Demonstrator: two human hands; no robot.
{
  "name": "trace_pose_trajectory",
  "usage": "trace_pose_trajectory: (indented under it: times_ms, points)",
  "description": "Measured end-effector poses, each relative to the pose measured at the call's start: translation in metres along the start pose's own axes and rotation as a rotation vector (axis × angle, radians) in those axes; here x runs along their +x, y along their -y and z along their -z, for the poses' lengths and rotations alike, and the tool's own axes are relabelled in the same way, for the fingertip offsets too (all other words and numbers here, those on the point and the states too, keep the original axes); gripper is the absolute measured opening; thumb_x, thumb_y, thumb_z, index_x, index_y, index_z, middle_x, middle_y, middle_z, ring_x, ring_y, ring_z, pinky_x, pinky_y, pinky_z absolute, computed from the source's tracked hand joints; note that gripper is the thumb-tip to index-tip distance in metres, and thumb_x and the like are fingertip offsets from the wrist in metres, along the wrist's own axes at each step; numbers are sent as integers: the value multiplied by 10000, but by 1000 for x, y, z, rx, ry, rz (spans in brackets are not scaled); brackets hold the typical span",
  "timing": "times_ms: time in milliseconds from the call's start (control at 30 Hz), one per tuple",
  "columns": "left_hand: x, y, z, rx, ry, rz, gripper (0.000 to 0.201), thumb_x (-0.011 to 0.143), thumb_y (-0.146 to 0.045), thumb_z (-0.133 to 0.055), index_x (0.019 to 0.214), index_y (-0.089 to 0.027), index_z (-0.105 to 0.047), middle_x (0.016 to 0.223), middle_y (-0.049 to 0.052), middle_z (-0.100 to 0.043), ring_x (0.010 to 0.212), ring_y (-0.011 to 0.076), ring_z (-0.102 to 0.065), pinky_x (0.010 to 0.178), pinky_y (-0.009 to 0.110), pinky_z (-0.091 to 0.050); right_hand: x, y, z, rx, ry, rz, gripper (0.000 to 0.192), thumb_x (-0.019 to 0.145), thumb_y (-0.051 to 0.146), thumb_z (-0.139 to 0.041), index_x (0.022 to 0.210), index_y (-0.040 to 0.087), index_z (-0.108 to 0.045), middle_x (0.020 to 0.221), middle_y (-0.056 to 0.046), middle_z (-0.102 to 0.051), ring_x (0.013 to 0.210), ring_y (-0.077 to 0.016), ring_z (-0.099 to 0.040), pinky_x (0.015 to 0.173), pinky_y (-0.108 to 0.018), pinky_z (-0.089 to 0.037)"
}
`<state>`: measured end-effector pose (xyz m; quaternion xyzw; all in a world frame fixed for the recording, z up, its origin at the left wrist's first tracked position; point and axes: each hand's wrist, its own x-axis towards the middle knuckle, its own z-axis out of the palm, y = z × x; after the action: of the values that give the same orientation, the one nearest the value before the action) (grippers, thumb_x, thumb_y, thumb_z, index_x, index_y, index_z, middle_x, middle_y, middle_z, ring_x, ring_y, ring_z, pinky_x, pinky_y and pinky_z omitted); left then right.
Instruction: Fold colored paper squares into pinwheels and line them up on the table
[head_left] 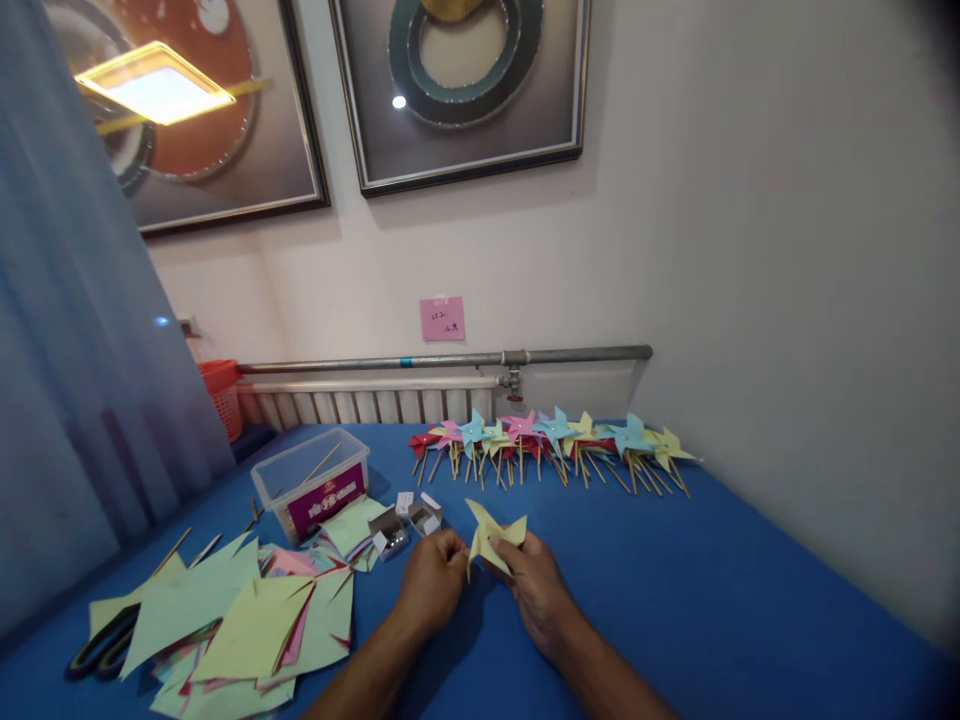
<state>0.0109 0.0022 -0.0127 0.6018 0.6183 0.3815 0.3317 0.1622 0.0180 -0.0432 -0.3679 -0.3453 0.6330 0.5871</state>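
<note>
A pale yellow paper pinwheel is up in front of me above the blue table. My right hand grips it, the thumb pressed over its folded centre. Close beside its left edge, my left hand has its fingers curled and pinched together. Whatever lies between those fingertips is too small or hidden to make out. Just beyond my left hand are two small open boxes, a grey one with tiny shiny pieces inside and another behind it.
Cut paper squares are heaped at left, with dark-handled scissors partly under them. Behind stands a clear plastic tub holding thin sticks. Finished pinwheels on sticks line the table's back edge. A red basket stands at far left.
</note>
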Motion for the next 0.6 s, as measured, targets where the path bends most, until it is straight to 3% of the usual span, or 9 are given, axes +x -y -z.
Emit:
trace_pose_trajectory:
  times_ms: [400,600]
  points:
    - [-2,-3,0,23,-18,5,246,856,-125,-579,630,-222,-578,584,-28,-578,583,156,-517,613,273,-359,3,-4,2,-23,18,12,443,631,427,-959,944,201,-743,817,-34,-795,858,-289,-778,832,-395,-614]
    - [-6,-4,-2,140,-72,-71,280,881,-109,-599,630,-229,-560,630,-9,-634,649,174,-580,642,288,-345,4,-7,3,-41,17,33,423,658,438,-932,947,186,-752,860,-47,-812,870,-275,-776,849,-378,-612]
